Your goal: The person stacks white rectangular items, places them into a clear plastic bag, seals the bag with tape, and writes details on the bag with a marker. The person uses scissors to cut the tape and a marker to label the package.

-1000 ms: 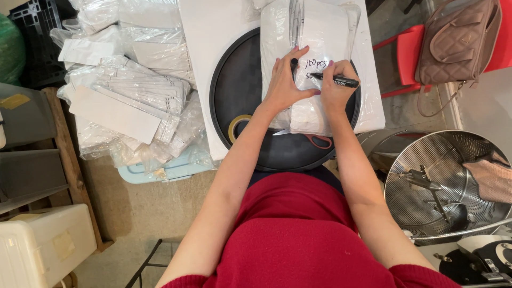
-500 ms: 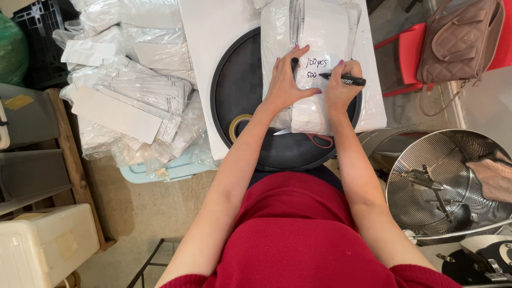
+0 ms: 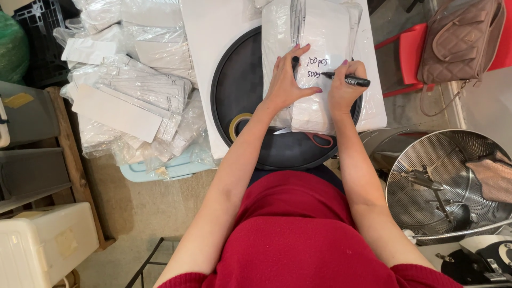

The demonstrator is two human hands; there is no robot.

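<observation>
You were mid-labelling: your right hand (image 3: 345, 85) pinched the black marker pen (image 3: 346, 79) while your left hand (image 3: 285, 82) lay open, pinning the clear plastic packet of white sheets (image 3: 325, 32); finishing the line probably needed it steady.

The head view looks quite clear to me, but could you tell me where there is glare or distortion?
Head view: evenly lit and sharp; glare on the clear plastic packets and the perforated metal bowl; the wide lens bends the edges; right hand and marker are unblurred.

Floor: bare tan concrete (image 3: 122, 213), below-left of my fingers.
Left: wooden shelf (image 3: 69, 154), grey bins (image 3: 32, 170).
Right: red chair (image 3: 405, 53), perforated steel drum (image 3: 426, 176).
Light: even, soft.
</observation>
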